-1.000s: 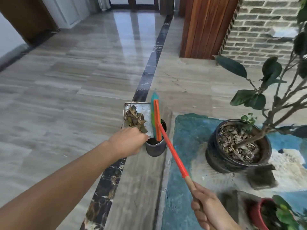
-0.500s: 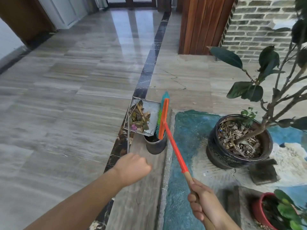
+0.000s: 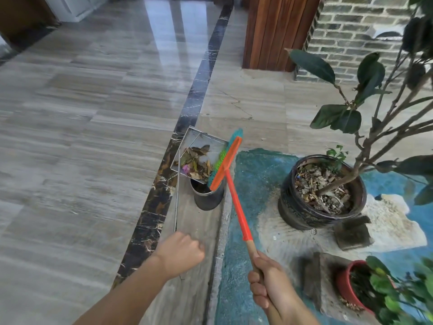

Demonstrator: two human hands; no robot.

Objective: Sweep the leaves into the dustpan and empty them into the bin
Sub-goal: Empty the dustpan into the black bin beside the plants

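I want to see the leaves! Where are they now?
In the head view, the leaves lie in the metal dustpan, tipped above the small dark bin, beside the broom head.

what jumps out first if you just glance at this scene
The bright orange broom stands out at centre, its head against a metal dustpan full of dry leaves, tilted over a small dark bin. The right hand grips the broom's wooden end, and the left hand is closed at the end of the dustpan's thin long handle. To the right, a potted plant stands on a blue painted patch of floor.
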